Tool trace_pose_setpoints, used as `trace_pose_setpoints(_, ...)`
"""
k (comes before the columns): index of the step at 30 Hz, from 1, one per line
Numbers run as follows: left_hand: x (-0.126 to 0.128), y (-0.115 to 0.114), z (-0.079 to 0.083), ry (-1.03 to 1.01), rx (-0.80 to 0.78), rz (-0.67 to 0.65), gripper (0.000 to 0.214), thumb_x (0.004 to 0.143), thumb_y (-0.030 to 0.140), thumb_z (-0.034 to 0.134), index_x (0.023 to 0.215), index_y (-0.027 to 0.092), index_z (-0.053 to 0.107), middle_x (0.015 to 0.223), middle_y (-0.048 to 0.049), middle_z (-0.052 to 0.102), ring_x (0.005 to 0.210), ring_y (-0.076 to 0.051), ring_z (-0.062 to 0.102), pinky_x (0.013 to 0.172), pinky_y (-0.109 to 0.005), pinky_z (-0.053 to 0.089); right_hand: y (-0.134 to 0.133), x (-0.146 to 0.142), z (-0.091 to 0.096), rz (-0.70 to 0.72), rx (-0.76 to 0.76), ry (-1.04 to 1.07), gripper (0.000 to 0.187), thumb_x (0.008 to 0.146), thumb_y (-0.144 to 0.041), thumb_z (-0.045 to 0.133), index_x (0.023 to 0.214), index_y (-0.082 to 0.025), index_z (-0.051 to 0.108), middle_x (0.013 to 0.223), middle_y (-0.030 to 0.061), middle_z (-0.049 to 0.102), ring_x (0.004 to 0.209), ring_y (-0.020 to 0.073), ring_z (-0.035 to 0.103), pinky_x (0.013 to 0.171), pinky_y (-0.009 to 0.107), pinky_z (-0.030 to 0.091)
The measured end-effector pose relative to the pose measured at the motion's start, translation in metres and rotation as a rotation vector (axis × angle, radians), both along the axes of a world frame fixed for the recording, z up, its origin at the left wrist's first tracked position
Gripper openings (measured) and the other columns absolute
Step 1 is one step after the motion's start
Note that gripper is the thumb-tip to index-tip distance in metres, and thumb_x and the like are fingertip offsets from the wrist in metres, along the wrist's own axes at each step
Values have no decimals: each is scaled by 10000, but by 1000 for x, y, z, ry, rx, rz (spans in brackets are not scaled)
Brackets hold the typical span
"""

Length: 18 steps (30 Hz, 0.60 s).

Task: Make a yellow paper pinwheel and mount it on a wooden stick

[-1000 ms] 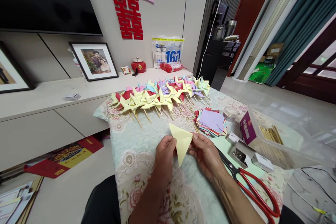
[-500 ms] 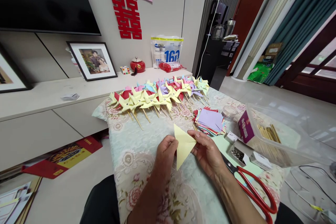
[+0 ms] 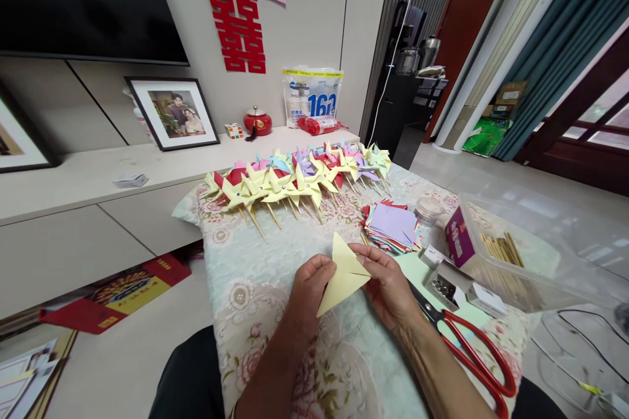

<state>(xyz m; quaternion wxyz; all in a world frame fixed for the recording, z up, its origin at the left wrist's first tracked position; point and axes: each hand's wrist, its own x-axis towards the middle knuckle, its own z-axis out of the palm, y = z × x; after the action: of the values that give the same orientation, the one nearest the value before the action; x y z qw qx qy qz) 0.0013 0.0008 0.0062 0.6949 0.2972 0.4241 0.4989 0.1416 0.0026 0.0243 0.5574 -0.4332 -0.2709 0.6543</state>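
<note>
A pale yellow sheet of paper (image 3: 344,278), triangular in outline with a slit running in from its right corner, is held between both hands above the table. My left hand (image 3: 312,285) pinches its left edge between thumb and fingers. At the right corner, my right hand (image 3: 386,281) grips it beside the slit. Red-handled scissors (image 3: 479,353) lie by my right forearm. Just beyond the right hand is a stack of coloured paper squares (image 3: 392,226), lilac on top. Several finished paper pinwheels (image 3: 285,186) on sticks lie along the far side of the table.
On the right, a clear plastic box (image 3: 511,262) holds wooden sticks (image 3: 504,249). A small open box of metal fasteners (image 3: 445,288) and a white box (image 3: 486,300) sit nearer. A round clear container (image 3: 429,211) stands behind the paper stack. Behind is a white cabinet (image 3: 162,173).
The yellow paper has turned slightly clockwise, its lower tip swinging left and its top tip shifting right. The slit shows more plainly. Both hands keep hold of it.
</note>
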Motion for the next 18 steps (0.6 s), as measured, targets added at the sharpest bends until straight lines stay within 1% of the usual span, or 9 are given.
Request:
trace_pose_setpoints(2,-1,0,-2,16,6,13,294,672,407,763,684,176,581,525,36,586,460,-89,446,480,-215,307,-1,0,0,35,2,-11,376,583,-303,898,912,-159,788,768,47,777,654,141,647,654,242,483)
trace_pose_setpoints(6,-1,0,-2,23,10,-33,287,676,398,776,695,173,599,516,32,594,454,-92,463,478,-212,317,-3,0,2,137,-5,-18,402,540,-199,875,930,-160,782,804,49,792,570,138,649,595,249,480)
trace_pose_setpoints(9,-1,-1,3,5,1,-61,301,675,410,793,712,170,615,536,18,613,471,-104,499,489,-216,345,-3,1,3,149,-13,-26,386,518,-145,840,900,-159,778,790,47,795,524,140,646,542,244,461)
trace_pose_setpoints(12,-1,-1,7,-55,3,-57,318,715,457,762,784,170,644,663,-29,677,563,-145,587,550,-247,428,-2,1,1,95,-21,-17,344,521,-124,790,863,-157,775,762,51,792,558,165,667,532,244,450)
trace_pose_setpoints(14,-2,-1,7,-56,46,-31,335,754,474,723,870,165,662,818,-66,709,657,-167,633,611,-274,475,0,0,-1,42,-18,-16,346,532,-117,744,873,-162,773,760,44,789,569,171,663,536,250,451)
trace_pose_setpoints(16,-2,-1,5,24,130,-23,363,748,437,729,973,158,666,972,-98,709,731,-180,647,658,-294,499,0,0,-1,-25,0,-35,364,537,-110,700,890,-169,769,750,24,782,538,152,627,526,245,440)
trace_pose_setpoints(18,0,-3,2,180,255,-40,445,700,346,765,1089,161,656,1093,-124,689,800,-199,647,699,-316,509,1,0,-1,-95,19,-59,373,534,-103,666,887,-176,765,735,5,772,503,127,578,504,233,413)
